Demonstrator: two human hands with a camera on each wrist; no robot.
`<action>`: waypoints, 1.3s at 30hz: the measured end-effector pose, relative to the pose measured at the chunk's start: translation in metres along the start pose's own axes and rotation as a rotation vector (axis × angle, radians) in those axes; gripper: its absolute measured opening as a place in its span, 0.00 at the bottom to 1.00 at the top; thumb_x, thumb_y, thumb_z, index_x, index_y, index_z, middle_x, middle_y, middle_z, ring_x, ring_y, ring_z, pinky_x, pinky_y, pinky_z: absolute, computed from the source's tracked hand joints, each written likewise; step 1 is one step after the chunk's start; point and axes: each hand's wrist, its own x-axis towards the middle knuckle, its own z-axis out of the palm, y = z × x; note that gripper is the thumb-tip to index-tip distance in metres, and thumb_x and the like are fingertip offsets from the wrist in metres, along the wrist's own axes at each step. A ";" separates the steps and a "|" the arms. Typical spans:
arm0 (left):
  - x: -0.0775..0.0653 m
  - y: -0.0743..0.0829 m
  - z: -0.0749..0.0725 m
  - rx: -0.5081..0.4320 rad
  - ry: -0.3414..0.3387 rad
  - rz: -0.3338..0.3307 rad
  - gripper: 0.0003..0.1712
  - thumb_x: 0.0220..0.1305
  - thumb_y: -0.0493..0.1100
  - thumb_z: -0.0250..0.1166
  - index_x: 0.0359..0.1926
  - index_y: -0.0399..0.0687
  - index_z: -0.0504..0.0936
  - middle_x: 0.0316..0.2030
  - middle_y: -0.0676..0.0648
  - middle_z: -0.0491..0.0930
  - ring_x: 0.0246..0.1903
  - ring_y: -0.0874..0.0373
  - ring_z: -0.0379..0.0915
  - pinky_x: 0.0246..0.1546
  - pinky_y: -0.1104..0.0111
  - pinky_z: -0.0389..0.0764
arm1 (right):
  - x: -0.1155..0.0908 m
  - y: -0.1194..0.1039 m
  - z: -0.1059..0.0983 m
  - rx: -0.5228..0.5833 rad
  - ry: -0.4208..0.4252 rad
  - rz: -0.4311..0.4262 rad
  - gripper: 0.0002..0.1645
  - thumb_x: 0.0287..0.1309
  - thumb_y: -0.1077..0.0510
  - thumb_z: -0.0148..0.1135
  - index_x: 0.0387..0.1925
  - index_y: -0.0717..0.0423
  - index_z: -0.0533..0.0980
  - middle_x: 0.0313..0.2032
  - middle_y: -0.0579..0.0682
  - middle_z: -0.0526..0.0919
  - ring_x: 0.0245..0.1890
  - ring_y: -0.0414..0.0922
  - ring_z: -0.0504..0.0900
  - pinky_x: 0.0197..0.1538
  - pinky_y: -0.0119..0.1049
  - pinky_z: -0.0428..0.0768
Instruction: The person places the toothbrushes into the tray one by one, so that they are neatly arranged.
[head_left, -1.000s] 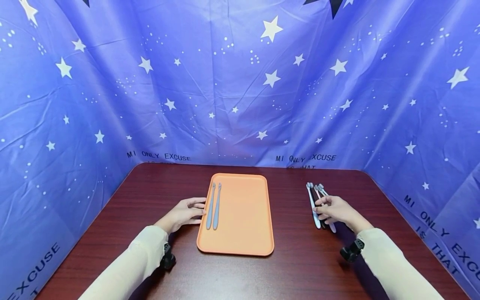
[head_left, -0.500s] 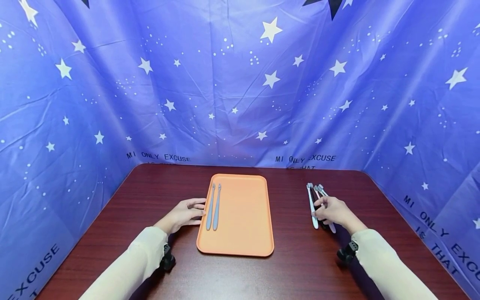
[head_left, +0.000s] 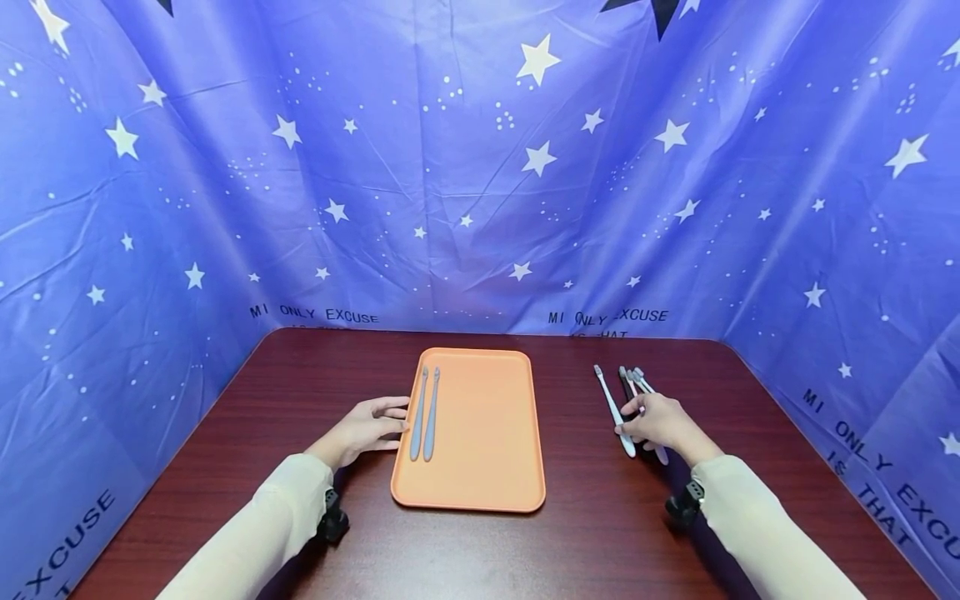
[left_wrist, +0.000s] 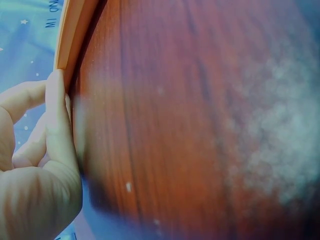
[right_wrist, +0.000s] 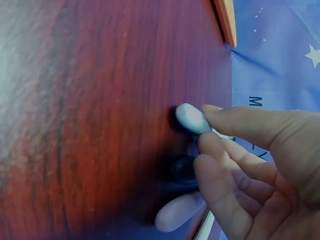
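The right hand (head_left: 663, 423) has its thumb and fingertips clamped on the handle of a white toothbrush (head_left: 611, 403), which lies just off the hand at nine to ten o'clock, taking twelve as the far edge of the table in the head view. The brush's head points toward eleven and its handle end toward five; I cannot tell whether that end touches the table. Under and beside the fingers, with their heads at about eleven o'clock from the hand, lie a black toothbrush (right_wrist: 181, 169) and at least two pale toothbrushes (head_left: 643, 381), close together and partly hidden. A black wrist camera (head_left: 683, 505) sits at five o'clock from that hand, and a cream sleeve (head_left: 772, 521) runs off toward four. Well apart at nine o'clock is an orange tray (head_left: 483, 442); along its nine o'clock side two grey-blue toothbrushes (head_left: 417, 427) lie side by side, heads just past twelve. The left hand (head_left: 360, 432) touches the tray's rim at nine o'clock, fingers loosely spread and apart, its own cream sleeve running toward eight. All this is on a dark red wooden table (head_left: 480, 554), and a blue curtain (head_left: 450, 192) with pale stars and black lettering surrounds it from nine round through twelve to three.
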 end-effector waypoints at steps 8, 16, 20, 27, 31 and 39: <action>-0.002 0.002 0.000 0.005 0.000 -0.002 0.33 0.66 0.30 0.64 0.70 0.36 0.68 0.54 0.36 0.76 0.49 0.49 0.80 0.48 0.55 0.85 | 0.002 -0.002 0.002 -0.008 -0.018 0.019 0.17 0.51 0.61 0.76 0.38 0.67 0.79 0.22 0.49 0.82 0.24 0.43 0.83 0.27 0.39 0.85; 0.000 -0.001 -0.002 -0.005 0.009 0.003 0.33 0.65 0.30 0.65 0.70 0.36 0.68 0.53 0.37 0.77 0.47 0.52 0.81 0.47 0.56 0.85 | -0.001 -0.006 0.002 -0.021 -0.034 0.038 0.15 0.53 0.59 0.75 0.37 0.66 0.81 0.23 0.50 0.83 0.25 0.43 0.83 0.28 0.41 0.86; 0.001 -0.001 -0.001 -0.007 0.010 0.000 0.33 0.65 0.29 0.64 0.70 0.36 0.68 0.54 0.37 0.77 0.47 0.52 0.81 0.47 0.56 0.85 | 0.000 -0.007 0.002 -0.033 -0.037 0.040 0.14 0.53 0.58 0.75 0.36 0.66 0.81 0.23 0.49 0.83 0.24 0.43 0.83 0.28 0.40 0.86; 0.000 -0.001 -0.001 -0.004 0.013 -0.002 0.33 0.65 0.29 0.64 0.70 0.35 0.68 0.53 0.37 0.78 0.46 0.52 0.81 0.47 0.56 0.85 | -0.001 -0.008 0.001 -0.009 -0.063 0.025 0.14 0.55 0.60 0.74 0.35 0.68 0.81 0.23 0.50 0.84 0.24 0.45 0.84 0.29 0.41 0.87; 0.000 -0.001 -0.001 0.000 0.009 -0.003 0.33 0.65 0.29 0.65 0.70 0.36 0.68 0.55 0.37 0.77 0.46 0.52 0.81 0.47 0.56 0.85 | 0.000 -0.007 0.001 0.016 -0.077 0.035 0.13 0.55 0.61 0.73 0.35 0.68 0.81 0.22 0.50 0.84 0.24 0.44 0.84 0.30 0.41 0.87; 0.000 -0.001 0.000 -0.007 0.008 -0.001 0.33 0.65 0.29 0.65 0.70 0.36 0.68 0.53 0.37 0.78 0.45 0.52 0.81 0.47 0.56 0.85 | 0.000 -0.008 0.000 0.054 -0.083 0.041 0.13 0.55 0.62 0.73 0.36 0.68 0.79 0.23 0.52 0.82 0.23 0.43 0.82 0.29 0.39 0.86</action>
